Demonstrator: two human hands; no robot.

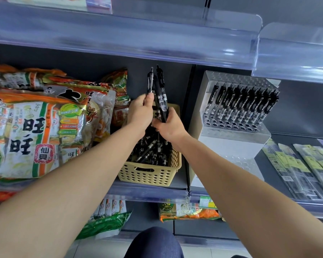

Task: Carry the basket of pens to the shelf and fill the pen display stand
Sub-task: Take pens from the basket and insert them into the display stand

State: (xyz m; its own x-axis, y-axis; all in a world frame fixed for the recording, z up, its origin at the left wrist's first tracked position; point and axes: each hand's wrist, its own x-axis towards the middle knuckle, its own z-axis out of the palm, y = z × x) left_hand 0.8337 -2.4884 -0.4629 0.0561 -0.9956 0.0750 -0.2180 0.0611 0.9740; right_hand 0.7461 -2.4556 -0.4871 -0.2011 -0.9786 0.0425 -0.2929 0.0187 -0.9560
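The big snack bags (35, 131) on the left read 旺旺 and 仙貝, and the print on the flat packets (302, 164) at far right is too small to read. Between them on the shelf (147, 192), a cream holed basket (149, 175) of loose pens (149, 151) sits just beside the clear stand (231, 131), which holds one row of pens (241, 103). Above the basket, the left hand (141, 110) pinches and the right hand (169, 125) grips an upright bunch of black pens (160, 101).

the shelf (149, 193) before me carries a cream basket (149, 175) at its middle, with black pens (151, 149) heaped inside. at the basket's 9 o'clock lie big snack bags (35, 131). at its 3 o'clock, just beside it, a white box (229, 148) bears the clear pen display stand (237, 108). farther toward 3 o'clock lie flat packets (302, 168), side by side.
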